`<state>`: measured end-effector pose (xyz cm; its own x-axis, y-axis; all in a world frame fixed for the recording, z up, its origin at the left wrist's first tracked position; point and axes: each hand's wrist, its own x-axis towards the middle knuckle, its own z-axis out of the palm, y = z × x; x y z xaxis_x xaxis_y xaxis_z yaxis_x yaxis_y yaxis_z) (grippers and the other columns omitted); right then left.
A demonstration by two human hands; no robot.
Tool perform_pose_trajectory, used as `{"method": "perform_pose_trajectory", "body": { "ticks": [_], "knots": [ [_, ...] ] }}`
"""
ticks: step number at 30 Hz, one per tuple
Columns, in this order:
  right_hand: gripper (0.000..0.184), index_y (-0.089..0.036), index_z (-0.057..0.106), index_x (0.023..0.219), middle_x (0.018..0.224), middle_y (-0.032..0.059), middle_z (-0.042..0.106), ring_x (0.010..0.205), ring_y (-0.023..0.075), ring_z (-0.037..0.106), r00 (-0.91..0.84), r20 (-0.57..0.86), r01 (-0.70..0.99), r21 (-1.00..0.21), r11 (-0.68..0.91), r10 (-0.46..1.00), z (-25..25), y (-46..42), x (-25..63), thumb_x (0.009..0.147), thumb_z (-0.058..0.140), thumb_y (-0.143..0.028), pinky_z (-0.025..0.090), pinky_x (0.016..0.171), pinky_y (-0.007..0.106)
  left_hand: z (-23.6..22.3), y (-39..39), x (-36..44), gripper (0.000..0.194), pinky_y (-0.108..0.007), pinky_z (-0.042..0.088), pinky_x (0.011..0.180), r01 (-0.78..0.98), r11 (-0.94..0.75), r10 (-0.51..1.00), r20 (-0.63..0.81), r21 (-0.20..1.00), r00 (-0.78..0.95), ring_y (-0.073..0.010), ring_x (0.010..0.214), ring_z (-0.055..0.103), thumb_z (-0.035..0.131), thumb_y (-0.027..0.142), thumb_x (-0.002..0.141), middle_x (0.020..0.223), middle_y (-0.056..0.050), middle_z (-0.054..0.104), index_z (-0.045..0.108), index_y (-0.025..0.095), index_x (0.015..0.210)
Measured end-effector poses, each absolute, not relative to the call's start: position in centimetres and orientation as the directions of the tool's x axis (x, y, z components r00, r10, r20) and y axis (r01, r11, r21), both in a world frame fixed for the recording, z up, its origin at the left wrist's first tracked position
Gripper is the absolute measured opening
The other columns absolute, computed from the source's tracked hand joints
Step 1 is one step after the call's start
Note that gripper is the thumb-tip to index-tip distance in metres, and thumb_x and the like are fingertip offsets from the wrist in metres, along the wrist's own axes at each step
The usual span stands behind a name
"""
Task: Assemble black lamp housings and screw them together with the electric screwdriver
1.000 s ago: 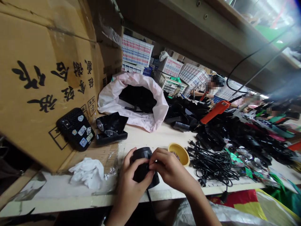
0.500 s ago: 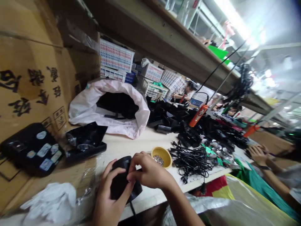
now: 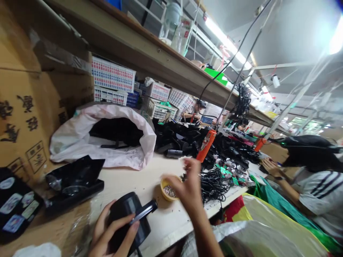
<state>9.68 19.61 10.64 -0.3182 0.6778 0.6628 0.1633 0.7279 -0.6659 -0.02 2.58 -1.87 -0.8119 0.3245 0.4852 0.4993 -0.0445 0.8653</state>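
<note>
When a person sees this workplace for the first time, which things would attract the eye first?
Probably the bright orange tool near mid-picture, just beyond the blurred right hand, which is beside a yellow bowl of small metal pieces. Next, perhaps, the large whitish bag gaping open left of centre, with black things inside. In front, the left hand holds a rounded black part.

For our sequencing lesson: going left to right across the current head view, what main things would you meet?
Sticker-covered black case → black plastic parts → black rounded device → yellow bowl → near orange tool → far orange tool → striped sleeve.
</note>
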Motion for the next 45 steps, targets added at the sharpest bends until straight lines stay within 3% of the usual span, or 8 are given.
{"method": "perform_pose_trajectory", "body": {
  "ticks": [2,3,7,10,16,22,36,45],
  "knots": [
    [0.083,-0.018,0.039,0.118,0.129,0.0188,0.04,0.123,0.0334,0.036,0.143,0.649,0.222,-0.757,0.614,0.747,12.9,22.4,11.2,0.057,0.084,-0.049,0.035,0.103,0.046,-2.1,2.4,-0.1,0.012,-0.045,0.042,0.11,0.542,-0.041,0.356,0.52,0.839,-0.777,-0.028,0.129,0.049,0.068,0.041,0.081,0.141,0.002,0.047,0.072,0.034,0.09],
    [0.089,-0.019,0.037,0.119,0.133,0.0191,0.037,0.13,0.0344,0.031,0.225,0.537,0.135,-0.843,0.52,0.813,13.7,24.0,11.4,0.051,0.087,-0.046,0.034,0.105,0.046,-2.1,2.4,0.0,0.012,-0.048,0.041,0.11,0.548,-0.048,0.344,0.529,0.835,-0.776,-0.0285,0.13,0.048,0.067,0.04,0.082,0.141,0.0,0.046,0.071,0.033,0.091],
    [0.061,-0.019,0.05,0.09,0.084,0.006,0.06,0.082,0.0249,0.062,-0.092,0.31,-0.042,-0.951,0.307,0.946,13.9,28.4,9.4,0.056,0.078,-0.06,0.053,0.073,0.04,-1.6,2.1,0.6,0.011,-0.057,0.037,0.111,0.512,-0.045,0.371,0.491,0.858,-0.789,-0.0293,0.132,0.045,0.065,0.037,0.085,0.142,-0.002,0.043,0.069,0.033,0.095],
    [0.054,-0.02,0.049,0.076,0.06,-0.0045,0.053,0.053,0.0136,0.055,-0.257,0.262,-0.169,-0.96,0.224,0.93,12.7,26.9,7.2,0.056,0.078,-0.061,0.05,0.053,0.029,-1.1,2.0,0.8,0.015,-0.059,0.036,0.11,0.483,-0.047,0.372,0.464,0.874,-0.804,-0.0295,0.132,0.045,0.064,0.037,0.086,0.141,-0.004,0.043,0.069,0.034,0.099],
    [0.04,-0.022,0.044,0.067,0.045,-0.0092,0.042,0.036,0.0088,0.042,-0.427,0.28,-0.457,-0.887,0.062,0.86,12.7,16.6,6.2,0.07,0.069,-0.053,0.033,0.031,0.02,-0.6,2.0,0.9,0.015,-0.059,0.035,0.111,0.454,-0.022,0.417,0.421,0.891,-0.806,-0.0317,0.134,0.042,0.063,0.039,0.086,0.141,-0.005,0.042,0.072,0.033,0.097],
    [0.028,-0.022,0.048,0.067,0.045,-0.0089,0.044,0.034,0.0076,0.039,-0.581,0.419,-0.641,-0.764,-0.075,0.698,12.1,11.9,5.3,0.074,0.066,-0.043,0.035,0.031,0.018,-0.5,2.1,1.0,0.017,-0.059,0.038,0.109,0.36,-0.029,0.432,0.336,0.933,-0.837,-0.0327,0.131,0.046,0.067,0.045,0.083,0.144,-0.003,0.04,0.074,0.035,0.096],
    [0.02,-0.021,0.052,0.067,0.045,-0.008,0.045,0.035,0.0081,0.04,-0.558,0.464,-0.655,-0.755,-0.023,0.688,11.6,11.5,4.7,0.075,0.064,-0.034,0.036,0.034,0.019,-0.6,2.3,1.3,0.014,-0.06,0.038,0.108,0.361,-0.026,0.43,0.336,0.932,-0.838,-0.0313,0.13,0.047,0.067,0.041,0.084,0.144,0.0,0.039,0.072,0.04,0.096],
    [0.018,-0.02,0.057,0.068,0.046,-0.0076,0.048,0.036,0.0079,0.041,-0.622,0.498,-0.639,-0.769,-0.024,0.605,11.1,11.1,4.6,0.077,0.066,-0.032,0.035,0.036,0.019,-0.8,2.7,1.3,0.014,-0.045,0.046,0.103,0.501,-0.041,0.34,0.484,0.864,-0.806,-0.0258,0.124,0.051,0.07,0.029,0.081,0.137,-0.003,0.043,0.071,0.03,0.095]
  ]
}}
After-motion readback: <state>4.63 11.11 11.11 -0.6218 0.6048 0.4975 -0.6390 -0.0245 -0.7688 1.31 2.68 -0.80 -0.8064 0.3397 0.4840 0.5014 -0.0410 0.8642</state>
